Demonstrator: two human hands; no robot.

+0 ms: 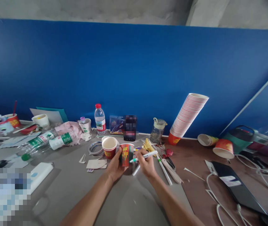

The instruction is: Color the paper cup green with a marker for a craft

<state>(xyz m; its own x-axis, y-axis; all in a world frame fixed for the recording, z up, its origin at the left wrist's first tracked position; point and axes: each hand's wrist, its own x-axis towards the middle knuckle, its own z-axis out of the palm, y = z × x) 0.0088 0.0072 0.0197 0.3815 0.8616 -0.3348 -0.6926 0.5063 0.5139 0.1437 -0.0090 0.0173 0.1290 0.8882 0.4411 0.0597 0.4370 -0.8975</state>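
My left hand is wrapped round a red paper cup with yellow lettering and a dark green area on its right side. Between the fingers of my right hand is a white marker; its green tip points left, close to the cup's side. Whether the tip touches the cup I cannot tell. Just behind my left hand stands another red paper cup, upright and white inside. A second white pen lies on the table under my right hand.
A tall, leaning stack of paper cups stands at the back right. Behind my hands are a phone, a red-capped bottle and a glass jar. Tape rolls and cardboard pieces lie left. A black tablet-like device with cables lies right.
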